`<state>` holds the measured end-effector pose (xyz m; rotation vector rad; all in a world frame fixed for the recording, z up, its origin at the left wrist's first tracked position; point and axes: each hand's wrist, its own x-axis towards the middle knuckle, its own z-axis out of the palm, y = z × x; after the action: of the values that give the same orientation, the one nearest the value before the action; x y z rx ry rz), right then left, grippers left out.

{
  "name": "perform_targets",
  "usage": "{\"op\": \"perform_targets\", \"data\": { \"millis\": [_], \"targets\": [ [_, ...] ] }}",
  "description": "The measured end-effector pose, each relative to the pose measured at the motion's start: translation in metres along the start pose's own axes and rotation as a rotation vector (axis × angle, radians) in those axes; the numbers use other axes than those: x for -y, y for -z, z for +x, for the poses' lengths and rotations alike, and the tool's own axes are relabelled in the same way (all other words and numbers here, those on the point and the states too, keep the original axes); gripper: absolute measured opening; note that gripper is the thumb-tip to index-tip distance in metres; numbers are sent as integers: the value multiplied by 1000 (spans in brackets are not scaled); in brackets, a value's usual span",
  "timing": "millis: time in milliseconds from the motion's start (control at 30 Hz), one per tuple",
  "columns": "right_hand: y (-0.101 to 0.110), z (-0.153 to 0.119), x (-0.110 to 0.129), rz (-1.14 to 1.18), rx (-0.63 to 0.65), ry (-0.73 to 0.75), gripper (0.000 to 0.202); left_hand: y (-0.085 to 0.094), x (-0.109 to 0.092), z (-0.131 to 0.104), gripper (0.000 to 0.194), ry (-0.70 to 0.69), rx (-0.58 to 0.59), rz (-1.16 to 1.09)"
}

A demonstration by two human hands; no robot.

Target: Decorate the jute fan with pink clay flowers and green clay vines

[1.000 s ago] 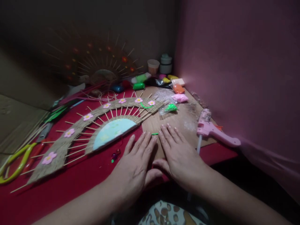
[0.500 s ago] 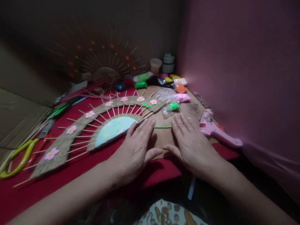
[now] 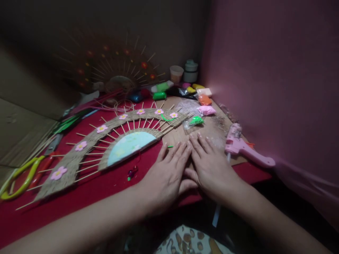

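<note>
My left hand [image 3: 169,173] lies palm down with its fingers stretched out on the brown board [image 3: 180,132]. My right hand [image 3: 208,162] rests flat beside it, and the fingertips of both meet. A short end of a thin green clay strand [image 3: 170,146] shows between the left fingers; the rest is hidden under the hands. To the left lies a fan-shaped woven piece [image 3: 92,141] with sticks, pink clay flowers [image 3: 81,146] and a light blue half-round centre [image 3: 129,144]. A green curved strand [image 3: 167,119] sits near its right end.
A pink glue gun [image 3: 245,150] lies at the right. Bagged green clay [image 3: 196,120], pink clay [image 3: 207,110] and orange clay [image 3: 204,100] lie behind the hands. Yellow-handled scissors [image 3: 22,176] are far left. A plastic cup [image 3: 176,74] and a jar [image 3: 190,71] stand at the back.
My left hand has slid to the right and my right hand slightly left, closing the gap between them. The green strand, seen across that gap before, is now mostly covered.
</note>
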<state>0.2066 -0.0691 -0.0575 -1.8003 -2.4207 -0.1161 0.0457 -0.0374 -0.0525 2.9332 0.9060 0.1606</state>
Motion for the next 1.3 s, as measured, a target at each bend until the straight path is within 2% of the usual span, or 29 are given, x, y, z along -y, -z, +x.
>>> {"op": "perform_targets", "data": {
  "millis": [167, 267, 333, 400, 533, 667, 833, 1033, 1167, 1300],
  "targets": [
    [13, 15, -11, -49, -36, -66, 80, 23, 28, 11, 76, 95, -125, 19],
    [17, 7, -17, -70, -48, -84, 84, 38, 43, -2, 74, 213, -179, -40],
    [16, 2, -19, -77, -52, -99, 85, 42, 47, -12, 73, 287, -186, -70],
    [15, 0, -18, -80, -55, -96, 85, 40, 46, -18, 72, 277, -173, -91],
    [12, 4, -15, -80, -49, -66, 82, 21, 36, -16, 73, 143, -97, -73],
    [12, 4, -16, -81, -69, -68, 81, 8, 28, -15, 76, 123, -33, -14],
    [12, -7, -16, -61, -109, -107, 81, 8, 21, -26, 78, 85, -3, 13],
    [13, -11, -14, -38, -95, -98, 81, 4, 25, -17, 72, 115, -67, 19],
    [13, -15, -15, -15, -92, -121, 81, 8, 22, -20, 72, 84, -61, 2],
    [13, -8, -7, 6, -40, -85, 81, 12, 19, -17, 71, 89, -113, -5]
  ]
}}
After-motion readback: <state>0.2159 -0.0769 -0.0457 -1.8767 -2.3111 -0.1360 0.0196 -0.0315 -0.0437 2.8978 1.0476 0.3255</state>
